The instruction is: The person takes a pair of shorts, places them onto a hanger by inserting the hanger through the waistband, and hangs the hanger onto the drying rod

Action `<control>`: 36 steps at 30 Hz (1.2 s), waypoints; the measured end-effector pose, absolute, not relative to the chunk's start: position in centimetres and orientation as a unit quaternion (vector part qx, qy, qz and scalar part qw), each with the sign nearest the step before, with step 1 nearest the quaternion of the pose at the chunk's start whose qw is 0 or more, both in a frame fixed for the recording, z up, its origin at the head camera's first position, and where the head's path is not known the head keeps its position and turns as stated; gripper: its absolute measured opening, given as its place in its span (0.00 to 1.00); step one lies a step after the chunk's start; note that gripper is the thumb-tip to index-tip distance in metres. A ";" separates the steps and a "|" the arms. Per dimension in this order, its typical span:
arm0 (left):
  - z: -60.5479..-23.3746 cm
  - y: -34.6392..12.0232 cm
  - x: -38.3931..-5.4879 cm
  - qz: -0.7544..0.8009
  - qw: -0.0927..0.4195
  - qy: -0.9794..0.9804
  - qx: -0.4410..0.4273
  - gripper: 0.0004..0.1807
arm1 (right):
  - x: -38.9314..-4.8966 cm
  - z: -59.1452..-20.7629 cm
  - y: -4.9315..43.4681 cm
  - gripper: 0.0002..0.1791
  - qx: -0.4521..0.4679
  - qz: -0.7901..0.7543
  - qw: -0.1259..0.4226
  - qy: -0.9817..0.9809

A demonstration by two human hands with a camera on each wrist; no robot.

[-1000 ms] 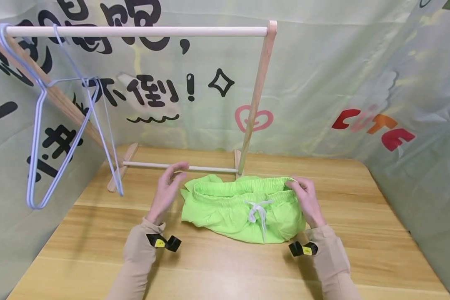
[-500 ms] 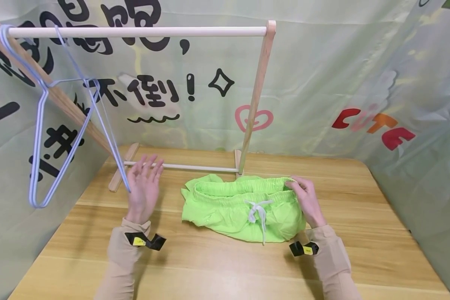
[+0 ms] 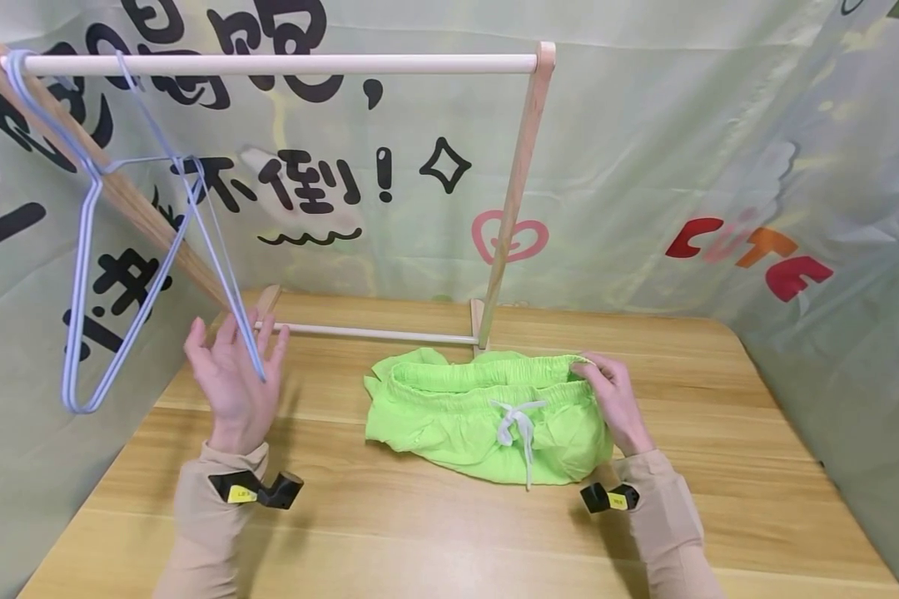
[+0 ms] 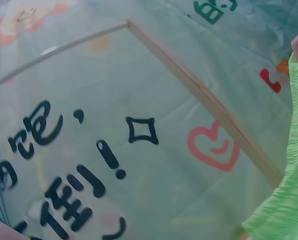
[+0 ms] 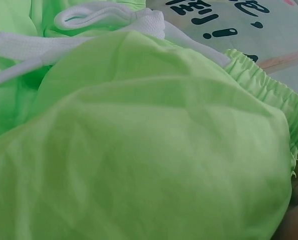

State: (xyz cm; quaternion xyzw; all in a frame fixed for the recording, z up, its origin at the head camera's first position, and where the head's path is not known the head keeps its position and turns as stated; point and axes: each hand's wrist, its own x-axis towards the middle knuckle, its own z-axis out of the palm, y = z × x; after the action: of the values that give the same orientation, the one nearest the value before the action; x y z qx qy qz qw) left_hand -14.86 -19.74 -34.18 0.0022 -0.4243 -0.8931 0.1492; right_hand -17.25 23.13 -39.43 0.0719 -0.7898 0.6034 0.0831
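Observation:
Lime green shorts [image 3: 449, 428] with an elastic waistband and a white drawstring [image 3: 519, 423] lie bunched on the table, waistband opening upward. My right hand [image 3: 616, 399] pinches the waistband at its right end; in the right wrist view the shorts' fabric [image 5: 154, 140] fills most of the picture. My left hand [image 3: 235, 383] is raised with fingers spread beside the light blue clothes hangers [image 3: 82, 283] on the rack. One hanger's lower corner overlaps the palm in the head view; whether they touch I cannot tell. In the left wrist view only a sliver of that hand shows at the lower left corner.
A clothes rack with a white top rail [image 3: 307, 64] and wooden legs [image 3: 520, 183] stands at the back left. Its lower bar [image 3: 374, 334] runs just behind the shorts. Printed fabric walls [image 3: 644, 150] enclose the wooden table [image 3: 719, 466].
My left hand has moved left, away from the shorts' left side to the hangers, and its fingers have spread. The right hand keeps its place on the waistband.

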 end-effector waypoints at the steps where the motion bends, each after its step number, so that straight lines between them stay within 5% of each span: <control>1: -33.9 -19.8 -14.7 -0.892 0.155 -0.424 -0.001 0.37 | -17.2 -39.4 23.2 0.13 0.071 0.603 0.084 -0.790; 8: -31.6 -20.3 -13.7 -0.888 0.141 -0.434 -0.052 0.35 | -17.2 -39.5 23.3 0.12 0.058 0.596 0.081 -0.797; 14: -30.2 -20.4 -13.4 -0.898 0.112 -0.420 -0.070 0.05 | -17.2 -39.6 23.3 0.13 0.054 0.592 0.078 -0.800; 21: -29.0 -20.4 -13.7 -0.893 0.108 -0.429 -0.085 0.01 | -17.2 -39.6 23.3 0.13 0.054 0.594 0.077 -0.799; 29: -28.6 -20.3 -14.3 -0.890 0.117 -0.433 -0.081 0.10 | -17.2 -39.6 23.2 0.13 0.065 0.598 0.073 -0.796; 36: -28.4 -20.3 -14.0 -0.884 0.095 -0.452 -0.068 0.29 | -17.1 -39.6 23.3 0.13 0.061 0.590 0.071 -0.802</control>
State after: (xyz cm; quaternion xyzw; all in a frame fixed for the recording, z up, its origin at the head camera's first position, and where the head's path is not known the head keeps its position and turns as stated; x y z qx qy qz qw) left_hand -13.97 -20.33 -28.44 -0.0684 -0.4518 -0.8844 0.0952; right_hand -17.11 23.28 -39.60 0.0608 -0.8021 0.5898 0.0707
